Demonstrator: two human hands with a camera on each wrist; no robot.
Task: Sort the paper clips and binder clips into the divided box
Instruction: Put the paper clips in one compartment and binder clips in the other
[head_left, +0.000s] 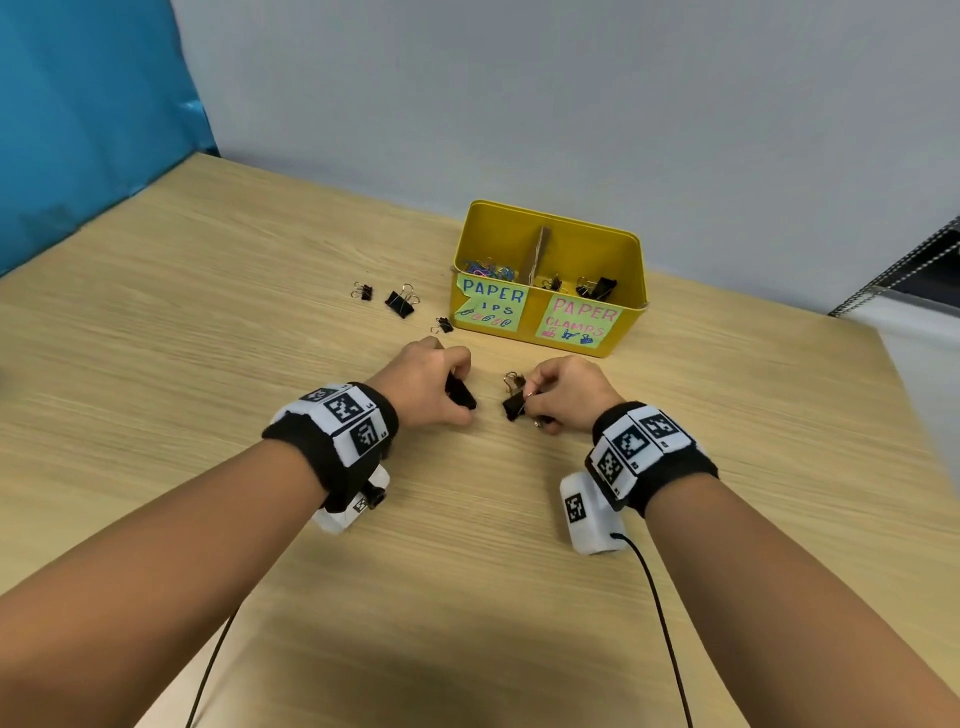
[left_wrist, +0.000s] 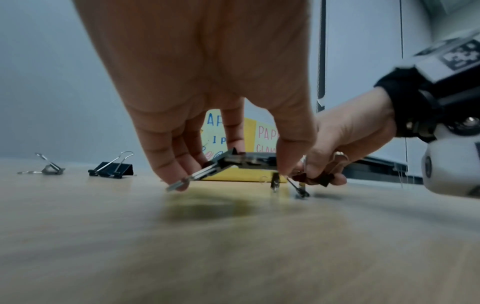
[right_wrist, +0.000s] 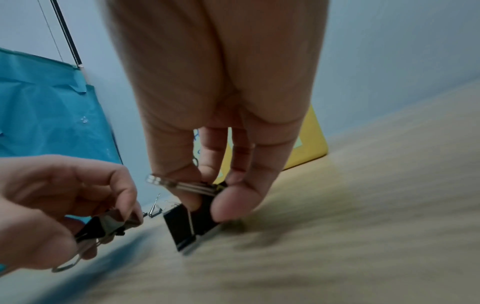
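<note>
My left hand (head_left: 453, 387) pinches a black binder clip (head_left: 461, 393) just above the wooden table; in the left wrist view its fingers (left_wrist: 179, 176) hold that clip (left_wrist: 249, 161) by body and steel handle. My right hand (head_left: 535, 402) grips a second black binder clip (head_left: 513, 405), whose body (right_wrist: 185, 226) touches the table. The yellow divided box (head_left: 631, 312) stands just beyond both hands. Its left compartment, labelled for paper clips, holds coloured paper clips (head_left: 488, 270). Its right compartment holds black binder clips (head_left: 597, 287).
Three loose black binder clips (head_left: 362, 291) (head_left: 401, 302) (head_left: 443, 325) lie on the table left of the box. A cardboard divider (head_left: 537, 252) splits the box. A grey wall stands behind, a blue sheet (head_left: 78, 130) at the left. The table's right edge (head_left: 898, 364) is close.
</note>
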